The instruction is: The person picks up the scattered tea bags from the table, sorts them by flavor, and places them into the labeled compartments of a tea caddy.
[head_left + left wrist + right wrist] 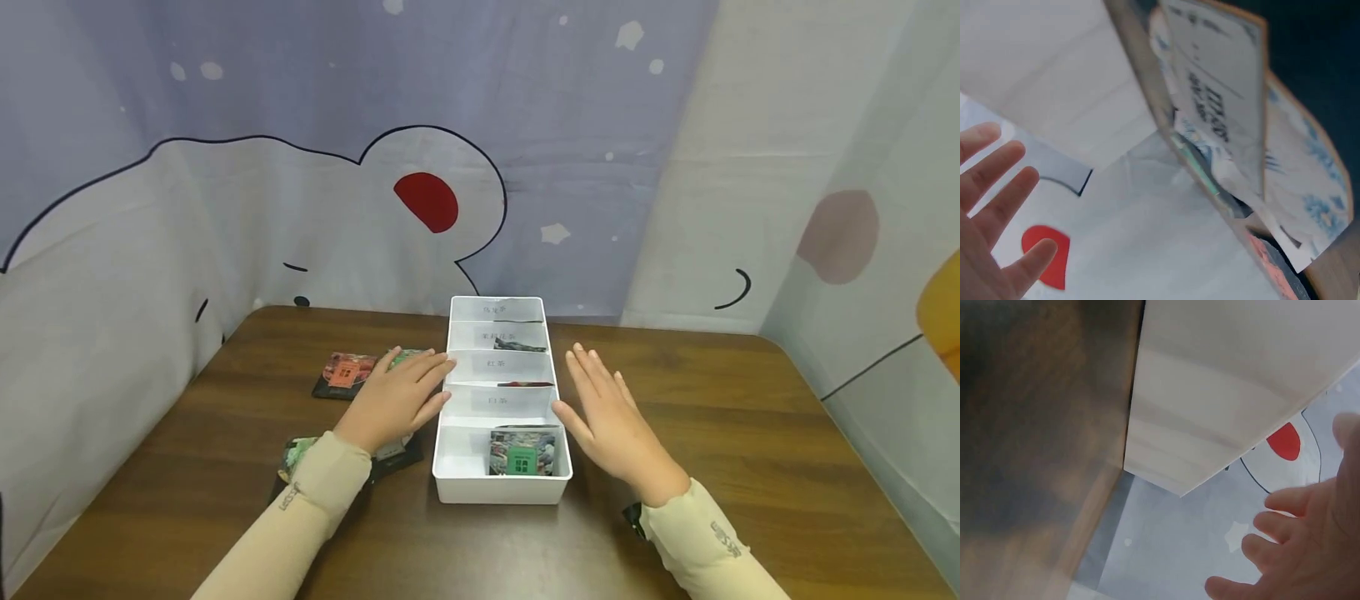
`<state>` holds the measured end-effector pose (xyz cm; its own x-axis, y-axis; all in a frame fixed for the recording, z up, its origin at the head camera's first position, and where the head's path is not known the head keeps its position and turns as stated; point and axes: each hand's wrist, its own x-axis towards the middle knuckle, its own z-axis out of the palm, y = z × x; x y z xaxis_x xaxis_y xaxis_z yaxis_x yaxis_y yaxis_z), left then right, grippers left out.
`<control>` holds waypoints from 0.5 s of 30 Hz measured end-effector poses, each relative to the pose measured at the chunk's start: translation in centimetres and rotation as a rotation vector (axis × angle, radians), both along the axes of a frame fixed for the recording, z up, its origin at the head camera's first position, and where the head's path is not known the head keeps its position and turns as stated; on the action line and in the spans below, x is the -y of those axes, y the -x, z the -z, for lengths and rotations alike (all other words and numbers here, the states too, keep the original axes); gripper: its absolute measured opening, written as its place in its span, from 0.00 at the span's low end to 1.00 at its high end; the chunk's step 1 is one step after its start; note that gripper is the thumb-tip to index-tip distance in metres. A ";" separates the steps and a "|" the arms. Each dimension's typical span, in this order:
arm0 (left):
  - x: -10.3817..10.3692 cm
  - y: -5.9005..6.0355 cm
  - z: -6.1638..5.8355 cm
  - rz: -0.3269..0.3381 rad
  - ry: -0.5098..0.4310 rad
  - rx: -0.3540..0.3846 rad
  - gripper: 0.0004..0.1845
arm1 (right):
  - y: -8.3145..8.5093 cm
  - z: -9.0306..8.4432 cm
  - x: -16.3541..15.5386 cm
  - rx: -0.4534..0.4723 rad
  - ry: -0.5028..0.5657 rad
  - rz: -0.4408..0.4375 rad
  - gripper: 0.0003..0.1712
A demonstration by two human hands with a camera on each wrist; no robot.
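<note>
A long white box (498,492) with several labelled compartments stands between my hands. Its front compartment holds a tea packet (522,457) with a green label, and thin edges of packets show in the compartments behind. My left hand (397,400), fingers straight, is by the box's left side, over packets on the table. To the right of the box is my right hand (611,429), its fingers extended and thumb apart. Both wrist views show empty palms beside the box's walls, with the left hand (997,225) and right hand (1304,531) spread.
Left of the box lies a red-labelled packet (345,375), with a green packet (300,452) nearer me, partly covered by my left sleeve. A blue-flowered packet (1316,200) shows in the left wrist view. A patterned curtain (315,217) hangs behind the wooden table (720,400).
</note>
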<state>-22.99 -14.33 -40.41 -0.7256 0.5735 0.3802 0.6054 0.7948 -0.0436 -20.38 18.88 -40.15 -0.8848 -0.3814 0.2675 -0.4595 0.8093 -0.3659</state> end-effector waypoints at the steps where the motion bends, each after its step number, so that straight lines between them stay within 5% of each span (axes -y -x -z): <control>1: 0.2 -0.2 -0.1 -0.005 -0.016 -0.038 0.25 | -0.1 0.1 0.1 0.008 -0.012 -0.003 0.43; 4: 0.9 -0.9 -0.8 -0.024 -0.093 -0.112 0.21 | -0.3 0.5 0.4 0.026 -0.036 -0.016 0.44; 7: 1.7 -1.6 -1.6 -0.070 -0.177 -0.084 0.19 | -0.5 0.8 0.4 0.036 -0.050 -0.024 0.43; 15: 5.7 -2.5 -1.9 -0.251 -0.368 0.357 0.23 | -0.7 1.5 0.4 0.064 -0.041 -0.039 0.42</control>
